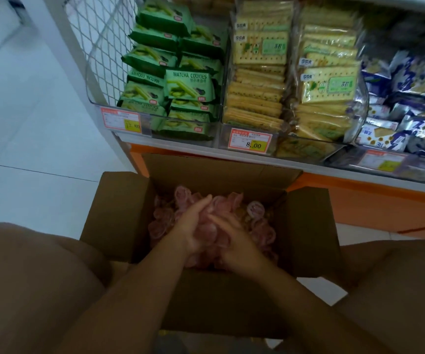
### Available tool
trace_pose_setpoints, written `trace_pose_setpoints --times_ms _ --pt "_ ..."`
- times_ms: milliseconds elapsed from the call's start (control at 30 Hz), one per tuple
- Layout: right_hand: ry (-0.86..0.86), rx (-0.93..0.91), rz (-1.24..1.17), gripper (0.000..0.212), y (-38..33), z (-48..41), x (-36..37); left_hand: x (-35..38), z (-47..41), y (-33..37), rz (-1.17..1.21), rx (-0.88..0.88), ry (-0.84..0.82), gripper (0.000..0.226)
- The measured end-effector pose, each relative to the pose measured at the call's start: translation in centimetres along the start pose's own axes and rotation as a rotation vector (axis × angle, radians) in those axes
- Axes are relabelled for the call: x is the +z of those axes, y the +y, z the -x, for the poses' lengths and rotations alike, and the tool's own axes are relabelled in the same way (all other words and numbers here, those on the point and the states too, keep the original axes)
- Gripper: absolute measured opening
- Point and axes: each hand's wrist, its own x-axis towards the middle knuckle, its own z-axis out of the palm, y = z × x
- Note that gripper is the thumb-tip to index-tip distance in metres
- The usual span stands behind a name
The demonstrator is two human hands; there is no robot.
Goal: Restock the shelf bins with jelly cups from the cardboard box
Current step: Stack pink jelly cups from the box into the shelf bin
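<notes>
An open cardboard box (119, 215) stands on the floor between my knees, filled with pink jelly cups (256, 209). Both hands are inside the box. My left hand (193, 226) and my right hand (234, 245) cup a bunch of the pink cups between them, fingers curled round the pile from either side. The cups under my palms are hidden. The shelf bins (96, 98) sit above the box.
Clear bins on the shelf hold green matcha cookie packs (188, 85), yellow cracker packs (326, 83) and blue-white packs (410, 103). Price tags (249, 143) hang on the bin fronts. An orange shelf base (375, 200) runs behind the box. White tiled floor (27, 139) lies to the left.
</notes>
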Motion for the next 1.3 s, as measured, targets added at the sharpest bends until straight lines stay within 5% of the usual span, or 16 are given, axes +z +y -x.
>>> trace_pose_setpoints --times_ms 133,267,500,633,833,1133,1300 --pt "0.091 0.014 -0.1 0.092 -2.0 0.8 0.2 0.0 1.1 -0.3 -0.026 0.062 0.023 0.04" --pt "0.164 0.101 -0.32 0.081 -3.7 1.4 -0.9 0.5 3.1 -0.1 -0.095 0.125 -0.01 0.014" --pt "0.169 0.13 -0.305 0.075 -5.1 1.8 -2.5 0.5 4.9 2.1 -0.28 0.308 0.019 0.076" --pt "0.132 0.19 -0.557 0.062 -7.1 1.3 -4.9 1.3 7.3 4.6 -0.432 0.567 0.06 0.04" --pt "0.233 0.17 -0.505 0.026 -12.1 0.0 -9.0 3.1 13.7 10.1 -0.808 0.897 0.131 0.043" --pt "0.166 -0.294 -0.282 0.017 -29.8 -1.0 -16.9 6.9 27.3 19.2 -0.825 1.342 0.204 0.046" --pt "0.303 -0.49 -0.133 0.024 -41.2 -2.8 -23.0 8.3 33.3 25.2 -0.749 1.534 0.272 0.043"
